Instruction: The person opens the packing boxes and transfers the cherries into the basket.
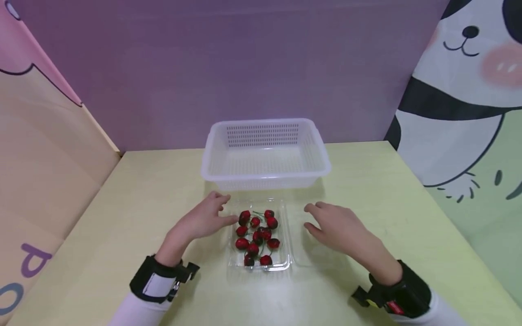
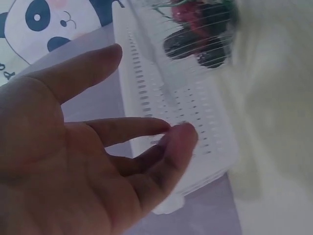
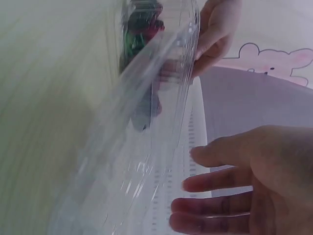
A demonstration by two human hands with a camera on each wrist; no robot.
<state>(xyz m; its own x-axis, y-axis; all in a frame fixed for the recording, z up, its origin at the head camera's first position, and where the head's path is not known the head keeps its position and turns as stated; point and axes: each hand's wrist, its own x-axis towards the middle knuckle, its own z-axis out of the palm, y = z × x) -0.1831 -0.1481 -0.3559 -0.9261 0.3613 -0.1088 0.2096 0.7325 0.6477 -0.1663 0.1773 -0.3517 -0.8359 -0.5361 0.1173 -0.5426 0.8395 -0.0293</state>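
Note:
A clear plastic clamshell box (image 1: 287,244) lies in the middle of the table, with several red cherries (image 1: 242,244) on green stems inside. Its transparent lid (image 1: 303,259) is folded out to the right and is hard to see against the tabletop; the right wrist view shows the lid (image 3: 110,161) slanting away from the box. My left hand (image 1: 205,219) hovers at the box's left side, thumb near the rim, fingers loosely bent and holding nothing. Above the lid, my right hand (image 1: 340,228) is spread with a gap between thumb and fingers, and it grips nothing.
A white perforated plastic basket (image 1: 265,177) stands just behind the box. Behind it rises a purple wall panel (image 1: 253,68). Printed panels flank the pale wooden table (image 1: 122,235), with a panda (image 1: 456,136) on the right one.

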